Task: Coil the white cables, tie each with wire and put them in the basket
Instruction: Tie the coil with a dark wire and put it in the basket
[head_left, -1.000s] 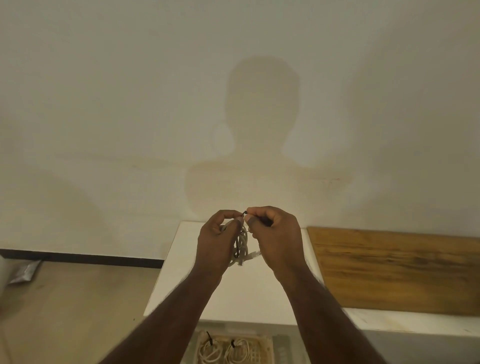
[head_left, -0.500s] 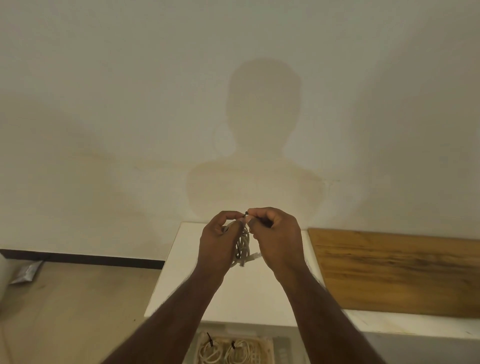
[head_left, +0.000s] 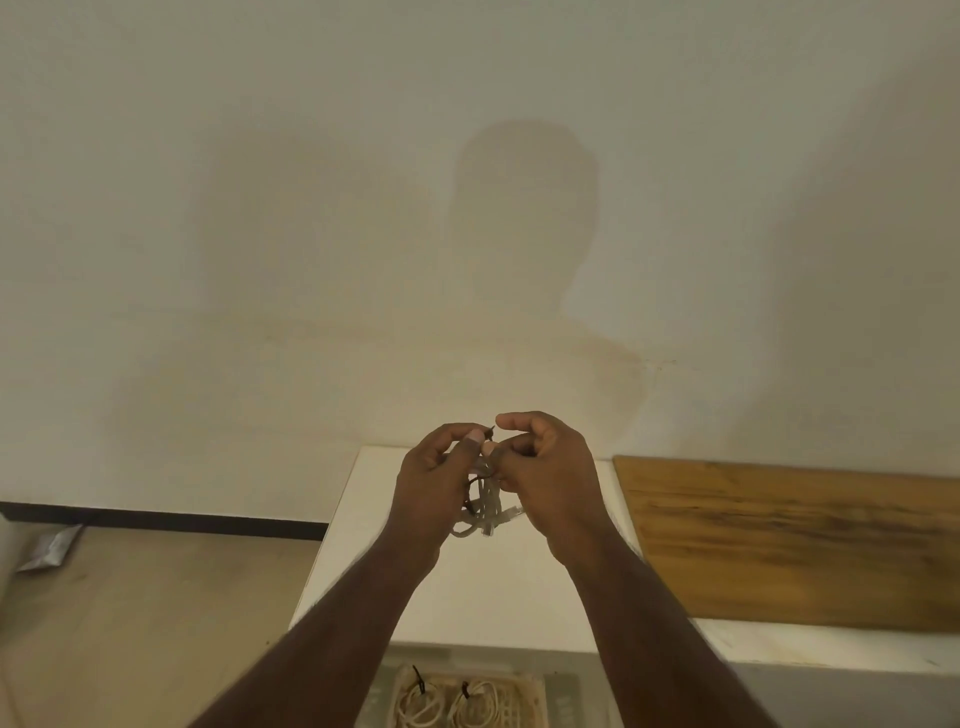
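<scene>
I hold a coiled white cable (head_left: 483, 512) up in the air above the white table (head_left: 498, 587). My left hand (head_left: 434, 483) grips the coil from the left, its thumb and forefinger pinching the dark wire tie (head_left: 489, 430) at the top. My right hand (head_left: 545, 473) closes on the coil from the right, fingers curled at the tie. A loop and a plug end of the cable hang out below the hands. Down at the bottom edge, a woven basket (head_left: 532, 696) holds two coiled white cables (head_left: 418, 709), each bound with dark wire.
A wooden board (head_left: 800, 540) lies on the table to the right. A plain wall stands close behind the table. On the left is wood floor with a dark skirting strip and a silvery packet (head_left: 49, 548) lying on it.
The hands have stayed together on the coil with only small finger movement at the wire tie. The right forefinger now arches higher over the tie.
</scene>
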